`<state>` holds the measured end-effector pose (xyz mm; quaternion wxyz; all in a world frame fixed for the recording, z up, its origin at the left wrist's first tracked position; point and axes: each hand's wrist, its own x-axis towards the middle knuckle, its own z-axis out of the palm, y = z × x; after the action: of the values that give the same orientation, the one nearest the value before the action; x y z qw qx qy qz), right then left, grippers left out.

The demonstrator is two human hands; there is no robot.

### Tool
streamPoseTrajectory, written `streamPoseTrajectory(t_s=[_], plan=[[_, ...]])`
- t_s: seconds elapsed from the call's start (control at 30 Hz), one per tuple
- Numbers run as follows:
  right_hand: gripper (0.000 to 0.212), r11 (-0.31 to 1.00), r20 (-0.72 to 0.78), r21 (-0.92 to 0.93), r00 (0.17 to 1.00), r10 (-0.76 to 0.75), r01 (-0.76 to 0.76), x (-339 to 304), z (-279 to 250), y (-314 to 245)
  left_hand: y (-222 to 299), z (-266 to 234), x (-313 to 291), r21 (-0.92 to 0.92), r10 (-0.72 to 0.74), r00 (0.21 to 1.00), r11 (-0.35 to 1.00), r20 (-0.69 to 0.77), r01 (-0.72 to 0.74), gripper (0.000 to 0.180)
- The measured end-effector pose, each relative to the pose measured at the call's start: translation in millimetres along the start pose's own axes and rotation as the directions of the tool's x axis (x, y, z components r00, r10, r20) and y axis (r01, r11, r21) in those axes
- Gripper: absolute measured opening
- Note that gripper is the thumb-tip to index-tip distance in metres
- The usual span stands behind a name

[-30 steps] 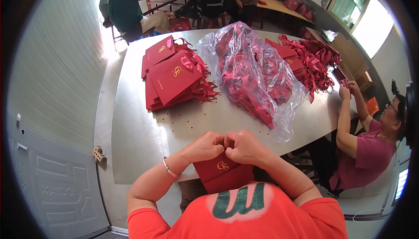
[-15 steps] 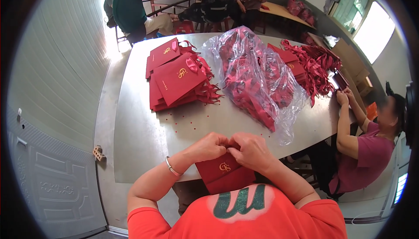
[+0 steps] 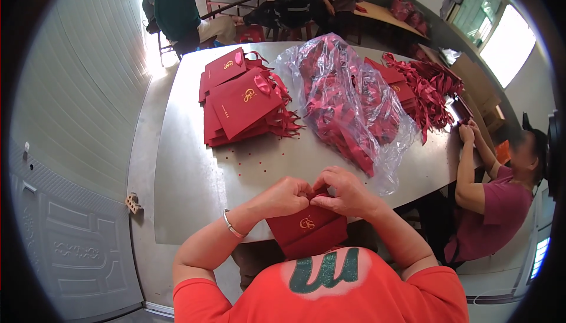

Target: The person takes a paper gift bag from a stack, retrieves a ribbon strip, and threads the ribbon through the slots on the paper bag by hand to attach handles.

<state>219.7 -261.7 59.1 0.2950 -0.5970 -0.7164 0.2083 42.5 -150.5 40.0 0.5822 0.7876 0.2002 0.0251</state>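
Fingers of the left hand (image 3: 286, 196) and right hand (image 3: 349, 193) clamp the red bag (image 3: 308, 231) at its top edge; even tension should avoid creasing.

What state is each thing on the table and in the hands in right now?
Left hand: grip closed at the held bag's upper edge.
Right hand: grip closed there too.
Held red bag: printed side up, creased below the print.
Stacked red bags: flat, uneven pile, ribbons spilling right.
Clear plastic sack: filled with red pieces, lying down, crumpled.
Red ribbons: heaped, tangled.
Red dots: scattered.
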Motion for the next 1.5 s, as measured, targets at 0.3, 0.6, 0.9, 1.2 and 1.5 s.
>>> streamPoseTrajectory(t_s=[0.3,0.6,0.9,1.2,1.5], plan=[[0.022,0.989,0.263,0.145,0.965,-0.023,-0.016,18.6,-1.8,25.7,5.9,10.8,-10.4,0.074,0.125,0.989,0.990,-0.074,-0.120,0.023],[0.032,0.941,0.657,0.086,0.729,0.193,-0.326,52.4,-20.1,28.1,12.4,0.0,-5.2,0.093,0.076,0.992,0.993,-0.097,-0.067,0.039],[0.021,0.618,0.708,0.247,0.575,0.411,-0.746,54.2,-12.3,23.7,13.1,5.0,-10.2,0.135,0.134,0.983,0.984,-0.124,-0.117,0.038],[0.016,0.673,0.771,0.084,0.476,0.423,-0.735,60.1,-17.2,24.9,20.2,24.2,-20.2,0.300,0.274,0.940,0.931,-0.202,-0.207,0.031],[0.011,0.648,0.854,0.196,0.453,0.256,-0.736,54.1,-18.3,26.5,15.6,27.3,-23.3,0.390,0.444,0.878,0.851,-0.177,-0.352,0.021]])
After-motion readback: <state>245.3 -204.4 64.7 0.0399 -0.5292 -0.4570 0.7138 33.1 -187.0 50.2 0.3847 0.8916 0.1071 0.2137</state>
